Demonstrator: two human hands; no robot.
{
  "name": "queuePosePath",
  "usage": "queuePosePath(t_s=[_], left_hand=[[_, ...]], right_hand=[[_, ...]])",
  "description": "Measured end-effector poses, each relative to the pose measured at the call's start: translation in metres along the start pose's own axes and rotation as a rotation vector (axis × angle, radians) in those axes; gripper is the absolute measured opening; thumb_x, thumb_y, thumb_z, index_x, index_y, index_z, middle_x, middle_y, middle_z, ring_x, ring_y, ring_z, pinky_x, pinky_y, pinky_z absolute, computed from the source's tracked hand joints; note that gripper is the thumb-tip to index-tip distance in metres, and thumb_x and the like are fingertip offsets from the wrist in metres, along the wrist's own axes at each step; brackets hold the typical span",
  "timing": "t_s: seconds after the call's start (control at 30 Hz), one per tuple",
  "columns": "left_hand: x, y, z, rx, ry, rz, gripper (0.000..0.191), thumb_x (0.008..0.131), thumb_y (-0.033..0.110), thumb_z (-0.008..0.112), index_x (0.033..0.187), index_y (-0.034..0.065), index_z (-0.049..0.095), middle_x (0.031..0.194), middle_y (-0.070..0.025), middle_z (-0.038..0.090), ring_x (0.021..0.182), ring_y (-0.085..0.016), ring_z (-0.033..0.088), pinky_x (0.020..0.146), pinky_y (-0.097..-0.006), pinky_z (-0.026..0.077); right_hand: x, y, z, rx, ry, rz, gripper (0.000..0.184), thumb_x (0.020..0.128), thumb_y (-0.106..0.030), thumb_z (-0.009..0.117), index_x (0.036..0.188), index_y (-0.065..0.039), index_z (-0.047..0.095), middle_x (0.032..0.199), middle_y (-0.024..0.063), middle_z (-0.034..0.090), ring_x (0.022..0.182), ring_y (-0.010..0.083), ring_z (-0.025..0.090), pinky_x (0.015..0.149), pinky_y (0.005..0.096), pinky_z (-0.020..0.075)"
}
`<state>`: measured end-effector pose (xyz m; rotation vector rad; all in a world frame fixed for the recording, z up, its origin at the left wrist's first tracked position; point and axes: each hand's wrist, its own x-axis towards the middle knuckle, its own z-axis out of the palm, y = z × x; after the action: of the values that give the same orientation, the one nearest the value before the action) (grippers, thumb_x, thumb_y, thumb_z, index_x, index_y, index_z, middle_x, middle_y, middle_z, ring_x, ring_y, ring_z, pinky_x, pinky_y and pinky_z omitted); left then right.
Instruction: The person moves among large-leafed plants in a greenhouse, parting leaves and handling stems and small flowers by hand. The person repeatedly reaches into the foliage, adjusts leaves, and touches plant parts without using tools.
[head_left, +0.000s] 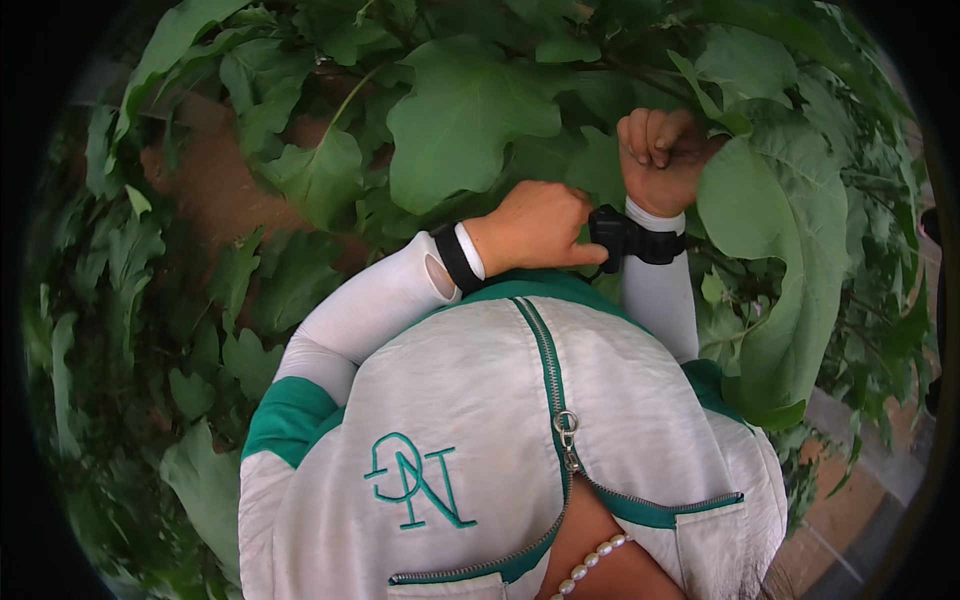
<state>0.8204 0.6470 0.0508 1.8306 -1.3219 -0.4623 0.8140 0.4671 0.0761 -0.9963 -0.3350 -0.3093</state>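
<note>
My left hand (534, 226) reaches across in front of my body to a black wrist-worn device (613, 238) on my right wrist. Its thumb and bent forefinger meet the left edge of that device, while the other fingertips are hidden. My right hand (660, 159) is raised beyond the device, palm side towards me, with the fingers curled in. Nothing shows inside it. Part of its thumb side is covered by a large green leaf (806, 202). A black strap (456, 257) circles my left wrist over a white sleeve.
Broad lobed leaves (472, 120) of leafy plants, apparently eggplant, crowd in front and at both sides. Brown soil (217, 172) shows at the left. A paved edge (855, 427) runs along the right. The big leaf hangs over my right forearm.
</note>
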Motion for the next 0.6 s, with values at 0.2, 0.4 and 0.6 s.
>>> queuePosePath(t_s=[0.2, 0.4, 0.6], left_hand=[[-0.007, -0.011, -0.012, -0.133, 0.067, 0.090, 0.039, 0.069, 0.037, 0.065, 0.065, -0.0016, 0.062, 0.065, -0.0153, 0.060, 0.059, -0.034, 0.059, 0.056, -0.0410, 0.050], [-0.017, -0.025, -0.014, -0.218, 0.096, 0.096, 0.038, 0.066, 0.035, 0.066, 0.074, -0.0018, 0.061, 0.069, -0.0169, 0.060, 0.064, -0.035, 0.059, 0.058, -0.0428, 0.049], [-0.013, -0.021, -0.026, -0.062, 0.168, 0.175, 0.070, 0.064, 0.034, 0.073, 0.123, 0.0014, 0.054, 0.093, -0.0144, 0.061, 0.086, -0.031, 0.058, 0.076, -0.0427, 0.048]], right_hand=[[0.002, 0.008, 0.028, -0.072, 0.094, -0.055, 0.053, 0.093, -0.055, 0.041, 0.070, -0.008, 0.049, 0.053, -0.0013, 0.037, 0.052, 0.0129, 0.032, 0.055, 0.0283, 0.0251], [-0.009, 0.025, 0.035, 0.137, 0.430, -0.068, 0.047, 0.093, -0.050, 0.043, 0.072, -0.009, 0.050, 0.053, -0.0014, 0.037, 0.052, 0.0127, 0.032, 0.055, 0.0284, 0.0252], [-0.009, 0.028, 0.030, 0.200, 0.690, -0.182, 0.041, 0.093, -0.045, 0.046, 0.074, -0.009, 0.052, 0.054, -0.0015, 0.037, 0.051, 0.0124, 0.031, 0.055, 0.0284, 0.0253]])
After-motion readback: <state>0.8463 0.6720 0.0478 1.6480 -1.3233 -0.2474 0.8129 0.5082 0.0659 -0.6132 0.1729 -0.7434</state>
